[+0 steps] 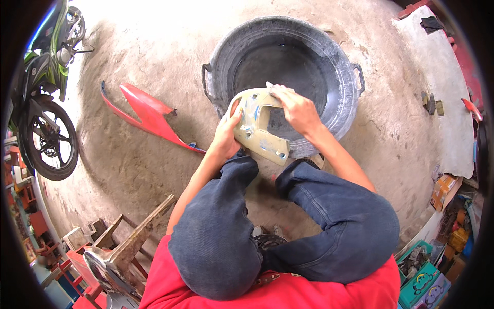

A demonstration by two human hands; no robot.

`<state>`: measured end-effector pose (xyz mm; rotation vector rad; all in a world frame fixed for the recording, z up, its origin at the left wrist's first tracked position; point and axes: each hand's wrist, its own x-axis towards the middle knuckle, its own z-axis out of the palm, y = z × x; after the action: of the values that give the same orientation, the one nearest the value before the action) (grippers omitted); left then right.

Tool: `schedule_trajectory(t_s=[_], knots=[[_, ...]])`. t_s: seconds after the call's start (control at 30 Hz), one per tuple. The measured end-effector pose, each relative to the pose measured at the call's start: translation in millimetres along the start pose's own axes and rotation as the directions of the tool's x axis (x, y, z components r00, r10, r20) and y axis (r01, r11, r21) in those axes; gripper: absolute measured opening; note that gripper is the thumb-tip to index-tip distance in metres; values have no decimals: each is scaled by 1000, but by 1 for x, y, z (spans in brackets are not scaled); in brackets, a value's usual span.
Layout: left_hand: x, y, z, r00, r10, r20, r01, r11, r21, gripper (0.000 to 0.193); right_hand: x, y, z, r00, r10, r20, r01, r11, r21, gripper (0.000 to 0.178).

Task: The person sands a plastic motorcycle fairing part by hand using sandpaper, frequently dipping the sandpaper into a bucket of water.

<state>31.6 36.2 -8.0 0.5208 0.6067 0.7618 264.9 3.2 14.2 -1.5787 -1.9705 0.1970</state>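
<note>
A tan motorcycle body panel with blue patches, several small holes and a wide notch is held tilted above my knees, over the near rim of a black tub. My left hand is closed around its left edge, the thumb lying on the face. Across the panel's upper right end, my right hand presses with bent fingers held together. A small pale bit shows by those fingertips; I cannot tell what it is. The tub has two side handles and a dark, wet-looking bottom.
A red motorcycle panel lies on the concrete floor to the left. Beyond it stands a motorcycle. A worn wooden frame is at the lower left. Boxes and a green crate crowd the lower right, near a raised pale ledge.
</note>
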Motion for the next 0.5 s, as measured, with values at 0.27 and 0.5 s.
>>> schedule_trajectory(t_s=[0.27, 0.5], knots=[[1, 1, -3, 1000, 14, 0, -14, 1000, 28, 68, 11, -7, -2, 997, 18, 79, -20, 1000, 22, 29], [-2, 3, -3, 1000, -16, -9, 16, 1000, 21, 63, -19, -21, 7, 972, -199, 127, 206, 977, -46, 32]])
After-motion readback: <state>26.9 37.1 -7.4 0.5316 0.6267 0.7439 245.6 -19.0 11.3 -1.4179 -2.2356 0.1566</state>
